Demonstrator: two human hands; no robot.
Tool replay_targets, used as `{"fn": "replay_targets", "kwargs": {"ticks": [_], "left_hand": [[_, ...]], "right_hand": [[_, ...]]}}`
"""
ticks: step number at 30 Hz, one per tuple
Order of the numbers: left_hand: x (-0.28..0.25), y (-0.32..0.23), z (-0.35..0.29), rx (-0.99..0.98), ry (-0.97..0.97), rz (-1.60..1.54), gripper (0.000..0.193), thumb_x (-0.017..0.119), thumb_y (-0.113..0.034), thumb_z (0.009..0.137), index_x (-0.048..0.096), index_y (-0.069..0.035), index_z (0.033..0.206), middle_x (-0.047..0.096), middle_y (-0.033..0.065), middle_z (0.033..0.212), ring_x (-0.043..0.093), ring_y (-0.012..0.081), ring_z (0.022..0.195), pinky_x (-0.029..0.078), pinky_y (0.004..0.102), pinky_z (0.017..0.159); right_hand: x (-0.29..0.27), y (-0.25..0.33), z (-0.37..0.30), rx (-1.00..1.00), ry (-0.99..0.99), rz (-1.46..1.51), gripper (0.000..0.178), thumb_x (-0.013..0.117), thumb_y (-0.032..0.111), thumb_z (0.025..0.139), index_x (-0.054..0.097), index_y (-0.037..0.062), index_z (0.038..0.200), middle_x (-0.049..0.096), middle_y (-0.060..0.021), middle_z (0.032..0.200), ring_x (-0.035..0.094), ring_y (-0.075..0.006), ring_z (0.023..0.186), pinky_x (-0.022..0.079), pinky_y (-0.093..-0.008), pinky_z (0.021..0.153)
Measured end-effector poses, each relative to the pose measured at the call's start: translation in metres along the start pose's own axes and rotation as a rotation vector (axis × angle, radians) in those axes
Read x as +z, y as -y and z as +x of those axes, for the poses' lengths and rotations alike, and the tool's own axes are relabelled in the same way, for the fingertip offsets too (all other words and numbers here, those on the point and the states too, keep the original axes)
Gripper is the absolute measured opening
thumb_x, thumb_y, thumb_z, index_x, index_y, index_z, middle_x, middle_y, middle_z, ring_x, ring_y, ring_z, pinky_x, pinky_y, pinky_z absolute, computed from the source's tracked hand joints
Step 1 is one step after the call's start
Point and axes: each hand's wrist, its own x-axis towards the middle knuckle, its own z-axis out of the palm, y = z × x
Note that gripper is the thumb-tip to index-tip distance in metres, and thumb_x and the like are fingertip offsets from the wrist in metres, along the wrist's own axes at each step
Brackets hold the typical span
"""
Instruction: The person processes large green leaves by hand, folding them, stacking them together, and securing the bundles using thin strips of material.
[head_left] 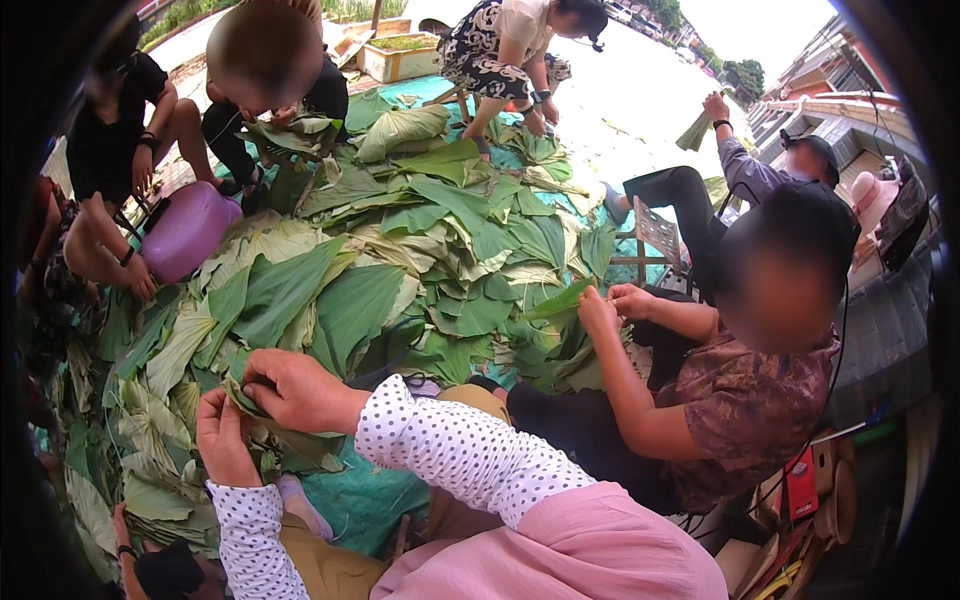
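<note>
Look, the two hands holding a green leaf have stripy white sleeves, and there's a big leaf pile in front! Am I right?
Not quite: the head view shows white sleeves with dark dots, not stripes. The left hand and right hand do hold a green leaf, with a big leaf pile in front.

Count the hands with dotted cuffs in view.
2: the left hand at lower left, and the right hand just above and right of it, both on a green leaf. Some fingertips are hidden.
</note>
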Motion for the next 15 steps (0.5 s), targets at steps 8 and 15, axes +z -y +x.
{"fn": "replay_targets", "kwargs": {"ticks": [8, 15], "left_hand": [[-0.009, 0.007, 0.006, 0.062, 0.044, 0.133, 0.009, 0.056, -0.012, 0.095, 0.056, -0.003, 0.096, 0.058, -0.0003, 0.083, 0.051, 0.0064, 0.069, 0.043, 0.0207, 0.062], [-0.010, 0.005, 0.006, 0.082, 0.173, 0.172, 0.007, 0.059, -0.010, 0.094, 0.057, -0.003, 0.095, 0.059, -0.0008, 0.081, 0.052, 0.0067, 0.071, 0.044, 0.0212, 0.065]], "right_hand": [[-0.005, 0.005, -0.001, 0.022, 0.093, 0.019, 0.030, 0.065, 0.026, 0.089, 0.054, -0.0016, 0.094, 0.057, -0.0190, 0.084, 0.057, -0.0327, 0.074, 0.047, -0.0395, 0.067], [-0.002, 0.005, -0.002, 0.102, 0.062, -0.066, 0.032, 0.064, 0.028, 0.090, 0.050, -0.0010, 0.087, 0.055, -0.0192, 0.071, 0.055, -0.0317, 0.063, 0.043, -0.0400, 0.059]]}}
